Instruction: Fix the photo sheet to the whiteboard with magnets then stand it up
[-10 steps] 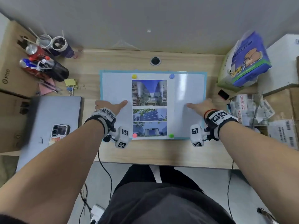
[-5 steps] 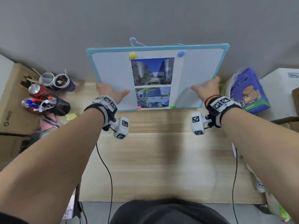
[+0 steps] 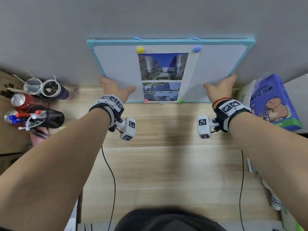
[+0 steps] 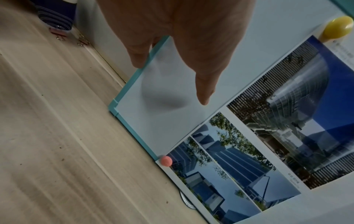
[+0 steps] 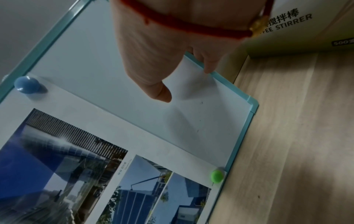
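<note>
The teal-framed whiteboard (image 3: 116, 67) stands upright on the desk's far edge against the grey wall. The photo sheet (image 3: 162, 77) of buildings is pinned to it by a yellow magnet (image 3: 140, 50), a blue magnet (image 3: 197, 48), a pink magnet (image 3: 146, 100) and a green magnet (image 3: 181, 101). My left hand (image 3: 115, 88) grips the board's left edge, thumb on the front face and fingers behind the frame (image 4: 145, 60). My right hand (image 3: 220, 86) grips the right edge the same way, thumb on the face (image 5: 161, 92).
Cups, cans and a black pen holder (image 3: 45, 119) crowd the desk's left side. A blue printed pack (image 3: 273, 104) and a cardboard box marked STIRRER (image 5: 287, 22) stand close to the board's right edge. Cables hang over the wooden desk (image 3: 166, 164).
The whiteboard lay flat on the desk a second ago. Both hands lifted it by its sides, tilted it up and moved it back to the wall, where its lower edge now meets the desk.
</note>
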